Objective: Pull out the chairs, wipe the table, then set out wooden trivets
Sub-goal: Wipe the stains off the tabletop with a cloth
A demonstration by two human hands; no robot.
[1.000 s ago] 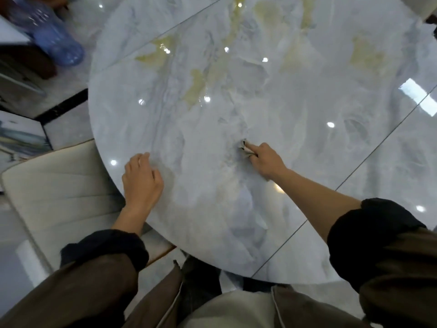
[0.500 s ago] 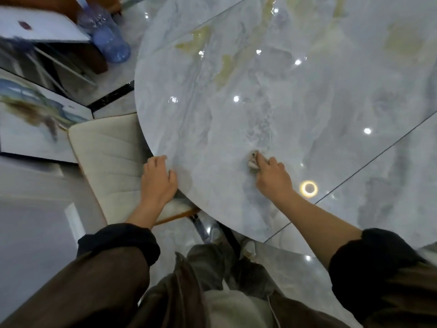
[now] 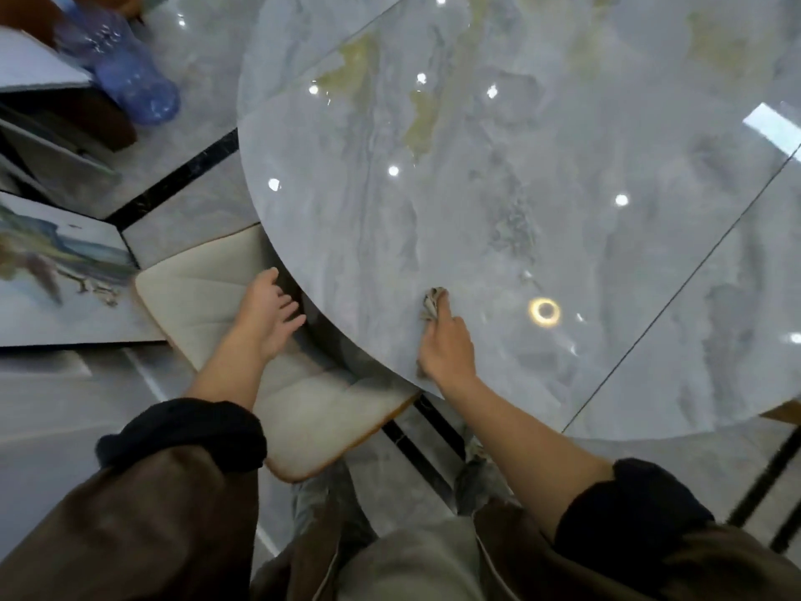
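Note:
A glossy round grey marble table (image 3: 498, 175) fills the upper right of the head view. My right hand (image 3: 446, 344) grips a small crumpled beige cloth (image 3: 433, 302) and presses it on the tabletop close to the near edge. My left hand (image 3: 271, 312) hovers with relaxed, spread fingers just off the table's left edge, above the cream cushioned seat of a chair (image 3: 225, 305) that is partly tucked under the table. No wooden trivets are in view.
A blue plastic water bottle (image 3: 134, 84) lies on the floor at the upper left beside dark furniture. A framed landscape picture (image 3: 56, 262) leans at the left. A dark metal leg (image 3: 776, 474) and a wooden edge show at the lower right.
My right hand has dragged the cloth toward the table's near edge. My left hand has come off the tabletop and now hangs over the chair seat. The camera has shifted right and back.

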